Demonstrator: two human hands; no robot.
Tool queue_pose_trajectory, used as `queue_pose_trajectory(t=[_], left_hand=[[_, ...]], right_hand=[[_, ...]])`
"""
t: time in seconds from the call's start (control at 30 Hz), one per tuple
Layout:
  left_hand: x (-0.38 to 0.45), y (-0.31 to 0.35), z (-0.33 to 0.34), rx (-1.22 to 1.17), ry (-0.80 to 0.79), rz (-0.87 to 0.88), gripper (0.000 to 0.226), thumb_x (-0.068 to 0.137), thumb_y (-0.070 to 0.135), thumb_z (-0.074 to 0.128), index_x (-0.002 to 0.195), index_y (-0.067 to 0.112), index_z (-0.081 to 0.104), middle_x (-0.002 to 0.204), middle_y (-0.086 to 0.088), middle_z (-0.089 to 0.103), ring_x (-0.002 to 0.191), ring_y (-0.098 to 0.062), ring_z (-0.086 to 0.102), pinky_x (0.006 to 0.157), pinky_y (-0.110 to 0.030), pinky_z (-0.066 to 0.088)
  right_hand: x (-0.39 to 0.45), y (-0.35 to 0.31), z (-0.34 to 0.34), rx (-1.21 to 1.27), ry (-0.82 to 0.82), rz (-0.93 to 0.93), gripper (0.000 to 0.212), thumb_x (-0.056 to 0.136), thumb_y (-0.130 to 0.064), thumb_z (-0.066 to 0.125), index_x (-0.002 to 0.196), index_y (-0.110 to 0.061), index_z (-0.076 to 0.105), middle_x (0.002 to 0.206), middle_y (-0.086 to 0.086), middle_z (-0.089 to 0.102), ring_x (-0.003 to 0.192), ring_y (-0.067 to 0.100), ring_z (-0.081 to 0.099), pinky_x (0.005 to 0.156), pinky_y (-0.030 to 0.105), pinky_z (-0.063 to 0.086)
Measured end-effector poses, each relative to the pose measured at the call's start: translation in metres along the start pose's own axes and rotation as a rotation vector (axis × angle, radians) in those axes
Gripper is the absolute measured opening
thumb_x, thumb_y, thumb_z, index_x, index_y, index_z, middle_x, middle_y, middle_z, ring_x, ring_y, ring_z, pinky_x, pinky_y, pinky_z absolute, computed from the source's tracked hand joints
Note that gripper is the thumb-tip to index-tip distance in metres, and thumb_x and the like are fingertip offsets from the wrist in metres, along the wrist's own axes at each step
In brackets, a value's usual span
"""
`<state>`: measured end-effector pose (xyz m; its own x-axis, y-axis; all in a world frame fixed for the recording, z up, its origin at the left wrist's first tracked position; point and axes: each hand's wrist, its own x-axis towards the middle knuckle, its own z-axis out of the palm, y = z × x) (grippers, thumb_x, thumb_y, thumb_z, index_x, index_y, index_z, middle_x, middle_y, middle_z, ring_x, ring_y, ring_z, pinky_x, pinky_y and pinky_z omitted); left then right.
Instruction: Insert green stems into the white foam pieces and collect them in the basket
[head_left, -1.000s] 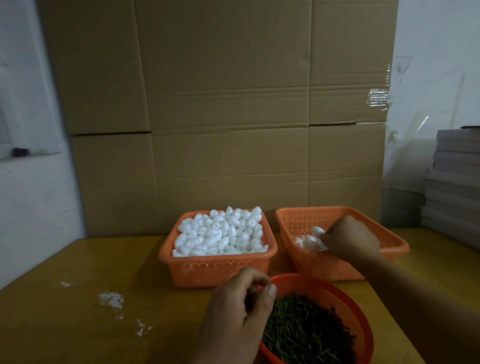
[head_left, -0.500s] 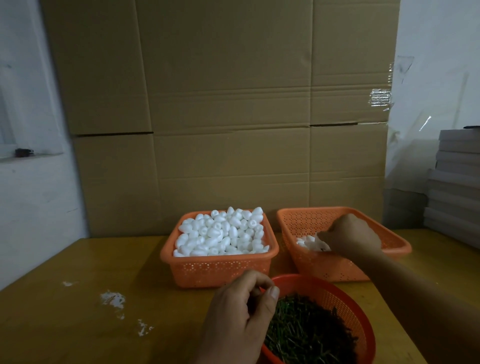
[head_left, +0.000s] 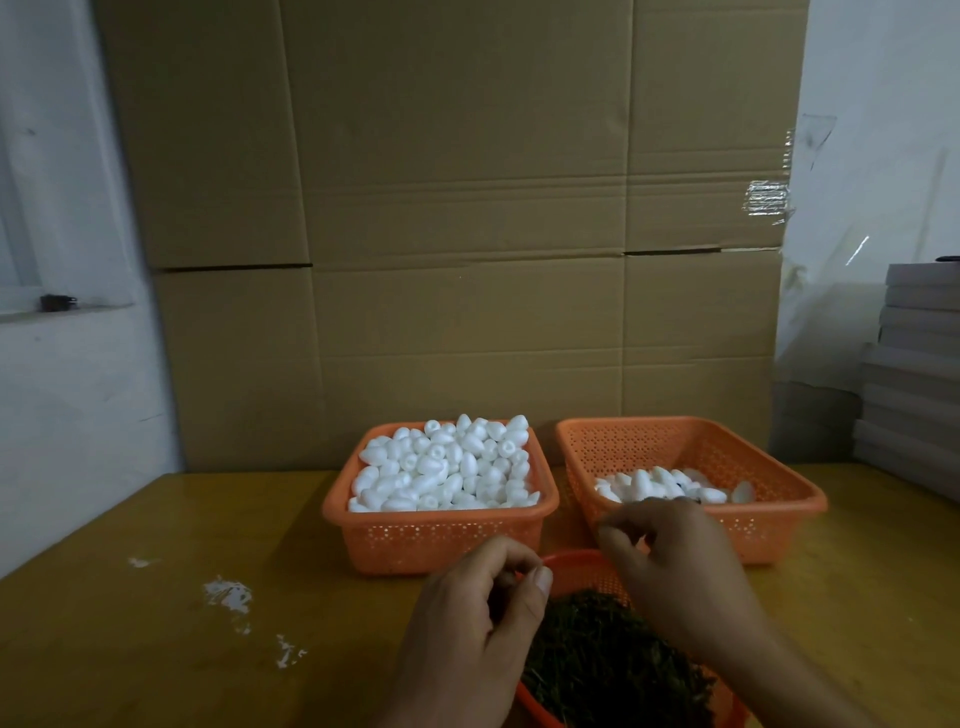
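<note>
White egg-shaped foam pieces (head_left: 441, 467) heap one orange basket (head_left: 441, 540) at the table's (head_left: 130, 649) far edge; a second basket (head_left: 769, 519) beside it holds a few. Dark green stems (head_left: 608, 670) fill a round basket (head_left: 571, 564), cut off at the near edge. The left hand (head_left: 467, 639) has curled fingers, its contents hidden; the right hand (head_left: 675, 566) likewise, so neither grip can be told. Cardboard (head_left: 467, 208) stands behind.

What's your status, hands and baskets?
Left hand curled at the round stem basket's rim, grip contents unseen. Right hand loosely curled above stems. Right basket holds a few foam pieces; left basket full. Nothing obstructing.
</note>
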<state>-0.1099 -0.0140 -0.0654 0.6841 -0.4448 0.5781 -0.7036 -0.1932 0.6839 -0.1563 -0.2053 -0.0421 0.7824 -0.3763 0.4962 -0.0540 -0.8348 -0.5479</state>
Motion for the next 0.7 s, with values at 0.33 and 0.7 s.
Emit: queue_pose_trajectory(t=[0.33, 0.7], left_hand=[[0.044, -0.013, -0.026, 0.293, -0.013, -0.093, 0.014, 0.097, 0.026, 0.06, 0.083, 0.026, 0.056, 0.076, 0.009, 0.062, 0.07, -0.007, 0.061, 0.062, -0.022, 0.05], [0.146, -0.06, -0.046, 0.935, -0.418, -0.242, 0.03, 0.092, 0.044, 0.06, 0.115, 0.027, 0.068, 0.124, 0.003, 0.057, 0.123, -0.02, 0.047, 0.105, -0.042, 0.039]], right_hand=[[-0.023, -0.001, 0.005, -0.087, -0.064, -0.068, 0.018, 0.088, -0.035, 0.067, 0.104, -0.044, 0.072, 0.086, -0.021, 0.055, 0.093, -0.003, 0.05, 0.082, 0.024, 0.049], [-0.027, -0.007, 0.002, -0.186, -0.179, -0.128, 0.016, 0.087, -0.043, 0.067, 0.101, -0.047, 0.073, 0.08, -0.015, 0.055, 0.092, -0.004, 0.051, 0.081, 0.024, 0.052]])
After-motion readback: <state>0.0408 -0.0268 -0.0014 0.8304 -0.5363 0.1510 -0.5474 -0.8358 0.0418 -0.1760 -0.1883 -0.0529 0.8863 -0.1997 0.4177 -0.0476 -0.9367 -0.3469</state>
